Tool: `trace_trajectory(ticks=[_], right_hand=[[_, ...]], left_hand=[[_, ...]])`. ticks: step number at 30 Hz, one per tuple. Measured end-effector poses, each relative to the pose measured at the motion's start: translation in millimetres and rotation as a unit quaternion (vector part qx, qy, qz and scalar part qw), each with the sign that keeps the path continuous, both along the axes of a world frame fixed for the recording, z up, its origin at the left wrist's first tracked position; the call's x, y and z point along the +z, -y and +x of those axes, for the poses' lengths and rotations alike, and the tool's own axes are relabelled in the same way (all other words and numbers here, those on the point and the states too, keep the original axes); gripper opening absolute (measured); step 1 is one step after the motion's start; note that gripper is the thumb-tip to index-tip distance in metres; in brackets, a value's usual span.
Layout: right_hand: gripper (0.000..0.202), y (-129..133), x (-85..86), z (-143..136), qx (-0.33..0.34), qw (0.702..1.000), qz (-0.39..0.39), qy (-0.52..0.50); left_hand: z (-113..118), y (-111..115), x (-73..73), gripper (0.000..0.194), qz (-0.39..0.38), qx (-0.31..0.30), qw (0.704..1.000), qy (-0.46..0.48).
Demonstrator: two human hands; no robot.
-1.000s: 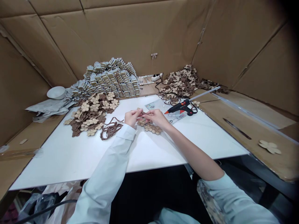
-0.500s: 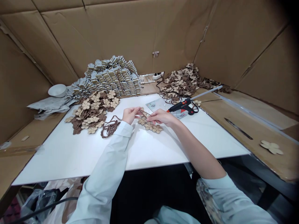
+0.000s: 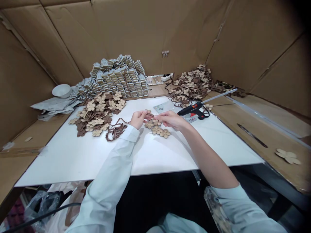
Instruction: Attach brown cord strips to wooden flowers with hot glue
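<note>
Between my two hands runs a brown cord (image 3: 150, 114), held just above the white board. My left hand (image 3: 139, 119) is closed on it, thumb and fingers pinched together. From the right, my right hand (image 3: 171, 119) pinches the same cord near its end; the fingertips partly hide it. Below the hands lie several beige flower cutouts (image 3: 160, 131), close together on the board. A loose coil of brown cord (image 3: 116, 132) rests left of my left hand, with a strand leading toward that hand.
Brown and beige flower cutouts (image 3: 96, 115) are heaped at left, before stacked packets (image 3: 121, 81) and a white bowl (image 3: 61, 91). At right lie a glue gun (image 3: 191, 110), a corded flower pile (image 3: 191, 84) and a dark thin blade (image 3: 252, 135). Cardboard walls (image 3: 150, 32) surround the board.
My hands have brought the cord to a flatter line, with the right fingers drawn slightly away from the left. The view has shifted a little; the flowers below stay put.
</note>
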State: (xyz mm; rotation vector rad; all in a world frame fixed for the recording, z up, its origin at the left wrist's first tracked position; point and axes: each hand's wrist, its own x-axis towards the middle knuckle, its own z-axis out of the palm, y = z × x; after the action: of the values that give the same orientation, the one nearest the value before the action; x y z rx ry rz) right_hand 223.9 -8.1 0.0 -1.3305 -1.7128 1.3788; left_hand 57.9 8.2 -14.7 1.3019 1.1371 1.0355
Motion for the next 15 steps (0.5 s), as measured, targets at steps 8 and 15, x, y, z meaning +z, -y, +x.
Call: trace_trajectory(ticks=[8, 15], right_hand=[[0.033, -0.7, -1.6, 0.4, 0.003, 1.000, 0.017, 0.016], [0.034, 1.1, 0.3, -1.9, -0.025, 0.999, 0.020, 0.001]], left_hand=[[4.2, 1.2, -3.0, 0.035, 0.004, 0.008, 1.000, -0.011], [11.5, 10.2, 1.3, 0.036, -0.069, 0.046, 0.993, 0.080]])
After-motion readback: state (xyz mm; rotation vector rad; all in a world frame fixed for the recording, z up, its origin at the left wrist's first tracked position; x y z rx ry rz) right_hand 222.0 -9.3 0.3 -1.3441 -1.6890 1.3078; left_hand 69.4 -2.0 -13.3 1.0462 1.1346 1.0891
